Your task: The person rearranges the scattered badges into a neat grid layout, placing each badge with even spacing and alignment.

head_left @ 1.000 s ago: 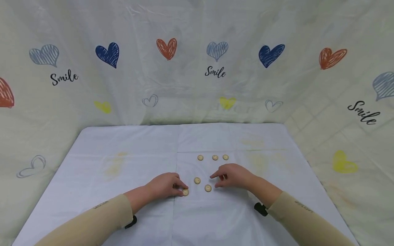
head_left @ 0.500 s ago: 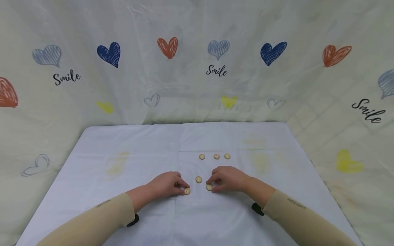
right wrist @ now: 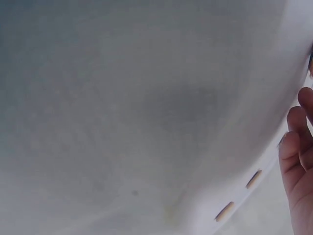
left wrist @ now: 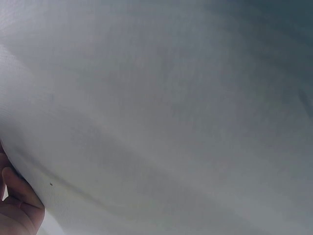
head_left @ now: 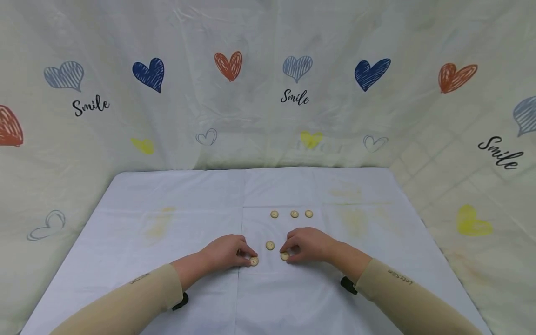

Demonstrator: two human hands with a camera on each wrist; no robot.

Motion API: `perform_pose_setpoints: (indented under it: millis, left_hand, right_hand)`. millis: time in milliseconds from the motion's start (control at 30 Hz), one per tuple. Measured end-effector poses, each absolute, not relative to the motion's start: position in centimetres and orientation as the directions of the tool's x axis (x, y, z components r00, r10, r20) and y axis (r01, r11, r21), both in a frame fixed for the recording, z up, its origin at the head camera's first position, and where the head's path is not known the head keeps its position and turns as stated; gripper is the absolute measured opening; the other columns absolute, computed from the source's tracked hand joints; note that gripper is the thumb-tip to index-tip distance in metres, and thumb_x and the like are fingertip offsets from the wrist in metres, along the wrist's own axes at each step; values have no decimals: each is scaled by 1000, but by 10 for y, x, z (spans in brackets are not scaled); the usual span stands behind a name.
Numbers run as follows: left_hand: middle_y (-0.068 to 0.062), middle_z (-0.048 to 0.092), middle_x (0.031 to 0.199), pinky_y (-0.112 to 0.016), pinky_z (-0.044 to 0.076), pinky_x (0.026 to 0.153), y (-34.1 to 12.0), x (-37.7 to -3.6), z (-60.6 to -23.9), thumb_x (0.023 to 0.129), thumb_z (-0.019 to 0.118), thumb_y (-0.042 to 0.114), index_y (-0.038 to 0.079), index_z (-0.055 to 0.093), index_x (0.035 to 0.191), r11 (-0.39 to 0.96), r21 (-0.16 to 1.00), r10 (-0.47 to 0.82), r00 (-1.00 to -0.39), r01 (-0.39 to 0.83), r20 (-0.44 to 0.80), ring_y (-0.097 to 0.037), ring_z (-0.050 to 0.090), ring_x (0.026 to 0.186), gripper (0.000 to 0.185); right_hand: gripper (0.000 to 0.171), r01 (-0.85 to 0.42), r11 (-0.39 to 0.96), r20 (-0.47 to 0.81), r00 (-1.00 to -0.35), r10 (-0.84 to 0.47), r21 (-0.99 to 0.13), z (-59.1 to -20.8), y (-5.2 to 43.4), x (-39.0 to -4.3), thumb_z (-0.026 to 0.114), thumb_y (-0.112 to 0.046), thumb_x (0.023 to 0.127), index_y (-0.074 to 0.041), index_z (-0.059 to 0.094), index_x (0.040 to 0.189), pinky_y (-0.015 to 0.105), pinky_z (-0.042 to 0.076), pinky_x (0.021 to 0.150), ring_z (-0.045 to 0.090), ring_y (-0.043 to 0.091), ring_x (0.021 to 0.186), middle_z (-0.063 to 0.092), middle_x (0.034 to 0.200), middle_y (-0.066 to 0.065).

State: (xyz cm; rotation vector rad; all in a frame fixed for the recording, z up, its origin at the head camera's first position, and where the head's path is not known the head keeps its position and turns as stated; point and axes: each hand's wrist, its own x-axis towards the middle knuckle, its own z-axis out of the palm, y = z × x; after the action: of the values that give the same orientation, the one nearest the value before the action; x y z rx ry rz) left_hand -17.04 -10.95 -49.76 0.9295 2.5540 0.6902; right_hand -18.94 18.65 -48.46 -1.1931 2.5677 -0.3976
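Observation:
Several round beige buttons lie on a white tablecloth. My left hand rests on the cloth and pinches one button with thumb and fingertips. A little to the right, my right hand pinches another button. Between the two hands lies a loose button. Farther back three buttons sit in a row. The right wrist view shows curled fingers and two buttons edge-on. The left wrist view shows only cloth and a bit of my hand.
A cream curtain printed with hearts and "Smile" hangs behind and on both sides of the table. Faint yellow stains mark the cloth. A black strap shows at my right wrist.
My right hand moved left and down from beside the button onto it and now pinches it. The left hand stayed on its button.

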Motion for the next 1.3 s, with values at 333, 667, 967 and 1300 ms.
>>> perform_pose_setpoints:
  millis: [333, 667, 967, 1300]
  left_hand:
    - [18, 53, 79, -22, 42, 65, -110, -169, -492, 85, 79, 29, 29, 79, 109, 674, 538, 668, -728, 507, -150, 0, 48, 72, 24]
    - [18, 53, 79, -22, 42, 66, -113, -166, -493, 85, 80, 29, 28, 79, 108, 682, 543, 656, -737, 490, -159, 0, 48, 72, 24]
    - [17, 52, 78, -22, 42, 64, -113, -168, -498, 85, 80, 29, 29, 79, 109, 679, 544, 656, -741, 493, -147, -1, 47, 70, 24]
    - [18, 53, 79, -22, 42, 66, -110, -168, -496, 85, 79, 30, 29, 79, 109, 670, 552, 662, -735, 495, -144, 0, 48, 72, 24]
  right_hand:
    - [20, -669, 637, -125, -646, -753, -382, -475, 188, -192, 78, -36, 85, -29, 79, 104, 23, 44, 69, 52, 1, 74, 57, 81, -18]
    - [19, -605, 709, -122, -723, -680, -362, -475, 205, -203, 76, -32, 86, -28, 79, 105, 25, 44, 69, 49, 2, 72, 55, 79, -17]
    - [17, -495, 782, -140, -804, -578, -380, -473, 242, -221, 77, -29, 87, -26, 78, 104, 28, 45, 70, 50, 4, 71, 56, 78, -16]
    - [20, -448, 799, -137, -833, -536, -402, -471, 261, -230, 78, -27, 86, -22, 78, 106, 28, 45, 67, 51, 7, 71, 57, 77, -13]
